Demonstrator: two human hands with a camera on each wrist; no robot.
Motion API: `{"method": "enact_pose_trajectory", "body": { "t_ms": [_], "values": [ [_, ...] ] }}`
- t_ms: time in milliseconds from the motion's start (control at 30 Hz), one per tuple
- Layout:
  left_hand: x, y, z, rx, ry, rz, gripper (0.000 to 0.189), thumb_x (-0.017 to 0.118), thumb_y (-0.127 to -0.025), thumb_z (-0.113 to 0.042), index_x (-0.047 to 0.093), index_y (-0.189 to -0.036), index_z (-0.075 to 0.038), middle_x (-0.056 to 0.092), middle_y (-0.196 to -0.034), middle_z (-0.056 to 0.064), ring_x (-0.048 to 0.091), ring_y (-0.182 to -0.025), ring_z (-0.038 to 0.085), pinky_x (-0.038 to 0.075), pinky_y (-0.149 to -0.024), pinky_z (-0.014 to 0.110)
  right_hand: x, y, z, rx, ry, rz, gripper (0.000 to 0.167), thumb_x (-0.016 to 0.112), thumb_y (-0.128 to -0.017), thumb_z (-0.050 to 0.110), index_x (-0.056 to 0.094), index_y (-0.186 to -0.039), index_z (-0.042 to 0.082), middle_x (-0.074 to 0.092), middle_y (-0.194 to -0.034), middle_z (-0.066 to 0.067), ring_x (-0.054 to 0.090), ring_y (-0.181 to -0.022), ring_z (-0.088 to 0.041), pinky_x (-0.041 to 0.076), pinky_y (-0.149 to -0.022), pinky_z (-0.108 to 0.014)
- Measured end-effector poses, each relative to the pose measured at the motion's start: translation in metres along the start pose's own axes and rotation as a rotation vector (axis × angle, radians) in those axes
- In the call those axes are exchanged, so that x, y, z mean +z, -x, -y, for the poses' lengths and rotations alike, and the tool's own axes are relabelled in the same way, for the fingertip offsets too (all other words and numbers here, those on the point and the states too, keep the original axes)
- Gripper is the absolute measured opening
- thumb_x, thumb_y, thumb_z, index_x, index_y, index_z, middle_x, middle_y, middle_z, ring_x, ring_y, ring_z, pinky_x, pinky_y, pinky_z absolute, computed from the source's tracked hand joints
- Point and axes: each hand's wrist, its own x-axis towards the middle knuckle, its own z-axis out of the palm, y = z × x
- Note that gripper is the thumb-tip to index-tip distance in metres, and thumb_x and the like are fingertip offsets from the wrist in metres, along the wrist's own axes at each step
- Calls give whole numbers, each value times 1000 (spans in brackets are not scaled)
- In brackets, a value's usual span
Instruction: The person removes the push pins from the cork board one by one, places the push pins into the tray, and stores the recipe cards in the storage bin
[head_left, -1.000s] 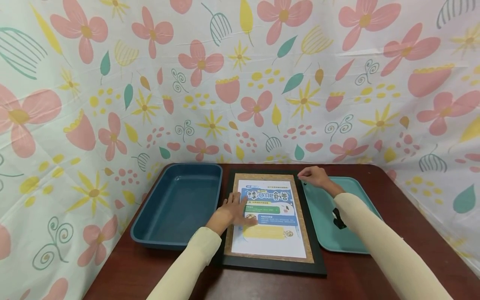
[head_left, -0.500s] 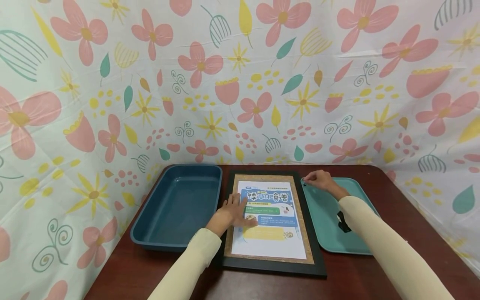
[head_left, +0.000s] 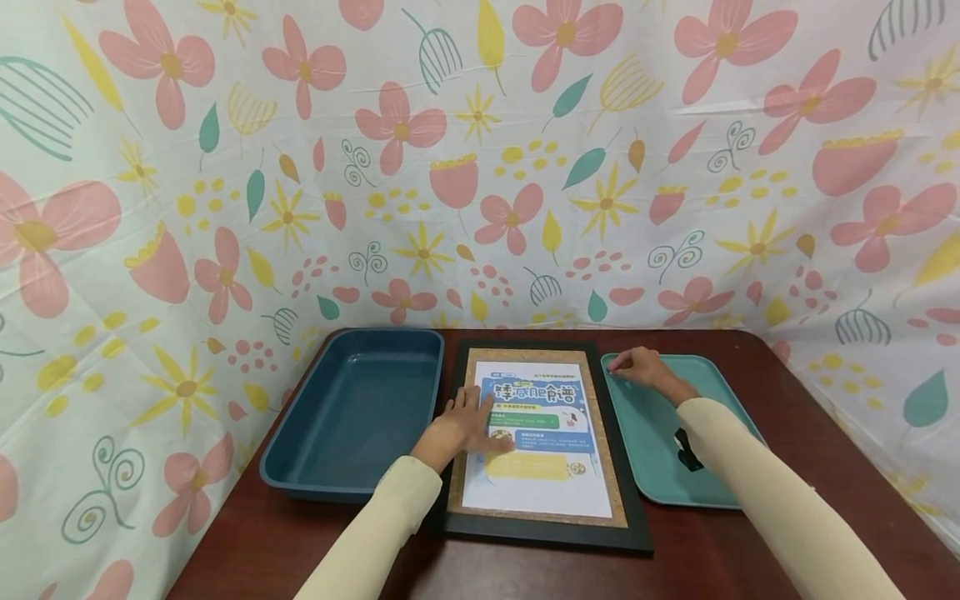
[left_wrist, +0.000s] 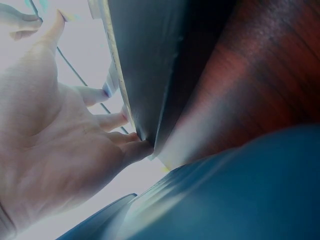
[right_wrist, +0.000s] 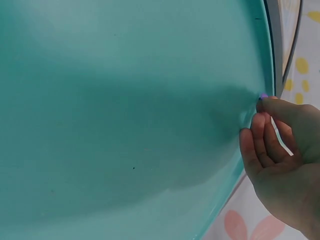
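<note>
My left hand (head_left: 467,423) lies spread on a printed sheet of paper (head_left: 543,493), pressing it against a black-framed cork board (head_left: 618,510). In the left wrist view the fingers of my left hand (left_wrist: 65,135) reach past the board's dark edge (left_wrist: 145,65). My right hand (head_left: 647,371) is at the far left corner of a teal tray (head_left: 675,433). The right wrist view has my right hand (right_wrist: 290,145) pinching a tiny purple piece (right_wrist: 263,95), apparently a pushpin, between thumb and fingertip by the tray's rim. Its far end is hidden by the fingers.
A deep blue bin (head_left: 352,417) stands left of the board on the dark red wooden table (head_left: 555,575). A black band (head_left: 686,450) shows by my right sleeve. A floral cloth (head_left: 480,167) hangs behind and beside the table.
My right hand has moved from the board's far right edge to the tray's corner. The small dark item seen there earlier is no longer visible apart from my fingers. My left hand stays put.
</note>
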Motion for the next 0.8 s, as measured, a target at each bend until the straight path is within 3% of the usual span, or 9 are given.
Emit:
{"method": "enact_pose_trajectory", "body": {
  "t_ms": [400, 800],
  "values": [
    [1, -1, 1, -4, 3, -6, 103, 60, -94, -70, 18, -168, -12, 9, -172, 18, 6, -159, 38, 17, -126, 52, 6, -3, -8, -33, 11, -7, 11, 73, -95, 2, 80, -100, -5, 77, -102, -22, 73, -92, -35, 61, -76, -45],
    [1, -2, 1, -20, -10, 24, 104, 57, -94, -72, 14, -169, -14, 4, -173, 16, 2, -160, 38, 14, -127, 50, 6, 3, -3, -83, 12, -33, 14, 74, -95, 3, 78, -104, -6, 76, -103, -23, 72, -90, -34, 60, -76, -46]
  ]
}}
